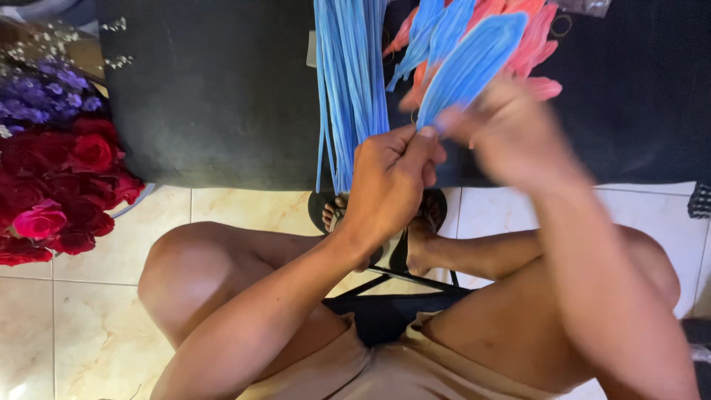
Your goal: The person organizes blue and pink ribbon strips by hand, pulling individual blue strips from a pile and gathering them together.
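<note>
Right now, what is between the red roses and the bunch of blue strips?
In the head view, only a dark mat lies between the red roses and the blue strips.

The room is dim and warm-toned, lit softly from above, with no hard beam anywhere. The pale floor tiles (pixel 244 211) take a faint sheen but no real glare. The dark mat (pixel 215 89) at the far side swallows detail and reads almost black. Shadows are soft, pooling between the knees and under the thighs. The right hand (pixel 511 133) is smeared by motion blur, and the blue leaf shape (pixel 470 63) it holds is slightly soft too. The left hand (pixel 389 181) is sharper. The red roses (pixel 63 178) at the left edge look oversaturated and grainy.
</note>
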